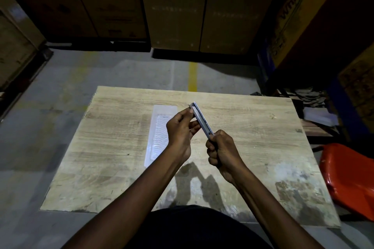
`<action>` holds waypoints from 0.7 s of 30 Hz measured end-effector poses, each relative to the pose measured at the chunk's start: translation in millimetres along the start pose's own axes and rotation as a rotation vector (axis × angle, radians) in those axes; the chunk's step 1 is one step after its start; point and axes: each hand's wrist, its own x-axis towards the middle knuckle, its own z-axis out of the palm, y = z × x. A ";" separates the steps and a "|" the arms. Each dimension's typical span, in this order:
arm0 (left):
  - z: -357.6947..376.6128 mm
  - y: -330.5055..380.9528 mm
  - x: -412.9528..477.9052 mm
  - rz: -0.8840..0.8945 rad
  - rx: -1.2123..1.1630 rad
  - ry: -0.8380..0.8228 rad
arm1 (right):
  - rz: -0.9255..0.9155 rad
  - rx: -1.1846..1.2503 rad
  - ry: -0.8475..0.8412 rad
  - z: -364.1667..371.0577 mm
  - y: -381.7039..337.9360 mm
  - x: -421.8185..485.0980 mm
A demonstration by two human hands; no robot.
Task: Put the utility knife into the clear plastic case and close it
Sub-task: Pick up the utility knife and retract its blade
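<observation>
I hold a grey utility knife (201, 119) in the air above the middle of the wooden table (121, 147), its tip pointing away and to the left. My right hand (221, 150) is wrapped around the knife's near end. My left hand (180, 132) pinches the far end with thumb and fingers. The clear plastic case (159, 133) lies flat on the table just left of my left hand, long side running away from me; my left hand hides part of its right edge. I cannot tell whether the case is open or closed.
An orange plastic chair (350, 178) stands at the table's right edge. Large cardboard boxes (176, 10) line the far side of the concrete floor. More boxes and dark clutter (311, 99) sit at the right rear.
</observation>
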 end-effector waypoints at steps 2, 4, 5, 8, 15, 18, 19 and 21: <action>-2.3 -6.5 -4.5 -0.017 0.025 -0.040 | 0.008 0.042 -0.038 -4.2 -0.7 -0.3; -4.8 -11.9 -7.6 -0.020 0.069 -0.065 | 0.011 0.098 -0.094 -8.9 0.1 -1.0; -5.6 -13.1 -8.6 -0.015 0.075 -0.062 | 0.013 0.130 -0.123 -11.2 1.1 -1.6; -4.8 -11.2 -10.2 0.011 0.056 -0.032 | 0.022 0.195 -0.161 -15.6 2.4 -4.1; 3.1 -8.9 -14.7 0.010 0.029 -0.020 | -0.011 0.277 -0.072 -15.1 -3.5 -8.7; 6.3 -9.5 -15.0 0.007 0.030 -0.005 | 0.011 0.313 -0.030 -15.2 -6.3 -12.2; 6.8 -9.6 -15.3 0.005 0.033 0.000 | 0.029 0.330 -0.016 -15.4 -7.0 -13.4; 7.5 -9.8 -15.2 -0.003 0.033 0.012 | 0.064 0.369 0.007 -16.4 -7.9 -15.4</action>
